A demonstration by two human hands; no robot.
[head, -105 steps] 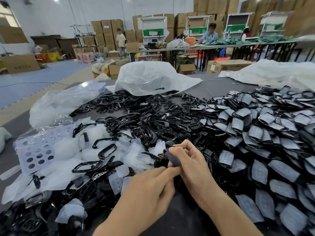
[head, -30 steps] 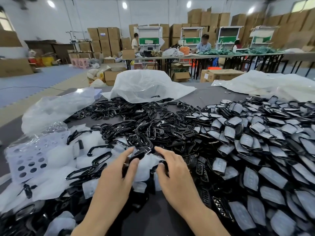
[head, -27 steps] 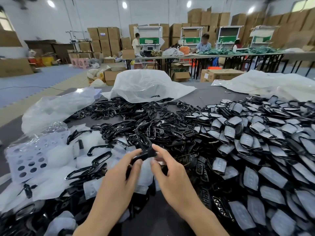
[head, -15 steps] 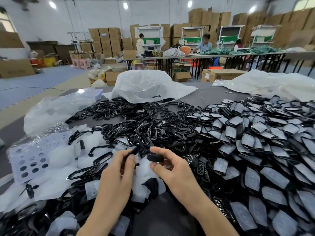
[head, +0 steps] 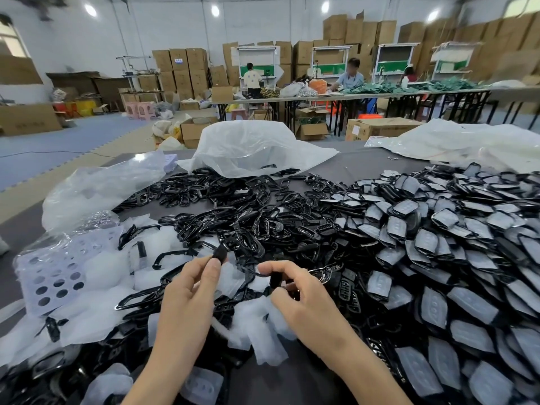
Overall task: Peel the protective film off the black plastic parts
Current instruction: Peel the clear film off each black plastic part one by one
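Two bare hands were over the near edge of the dark table (head: 365,165), held apart.
Left hand (head: 190,290): thumb and forefinger clamped on one small black piece (head: 219,254), lifted clear of the heap. Its other fingers were loosely curled.
Right hand (head: 304,299): thumb and forefinger pinched on one black part (head: 276,280), other fingers bent under.
Could not tell whether either piece carried film.

At 6 o'clock, under the hands, lay a heap of peeled film scraps (head: 257,325), translucent white and too many to count.
From 2 to 5 o'clock was the large heap of film-covered parts (head: 438,258), overlapping like scales and beyond counting.
At 12 o'clock was a tangle of bare glossy frames (head: 233,217), also uncounted.

At 9 o'clock, one white perforated sheet (head: 52,276) with round holes lay under crinkled clear plastic.
At 10 o'clock was one clear bag (head: 99,188). Its contents were pale and not identifiable.
Further out at 12 o'clock, one white bag (head: 251,147) slumped open, with a few frames at its mouth.
At 2 o'clock was one spread of white plastic sheeting (head: 453,141). Nothing showed inside it.

Beyond the table, one open cardboard box (head: 311,130) sat on the floor, contents unclear, with one shut box (head: 380,127) beside it.
Three workers were at the long tables (head: 438,93): first worker (head: 252,78), second worker (head: 352,77), and third worker (head: 409,76), who was mostly hidden.
Stacked cartons (head: 181,68) lined the far wall.
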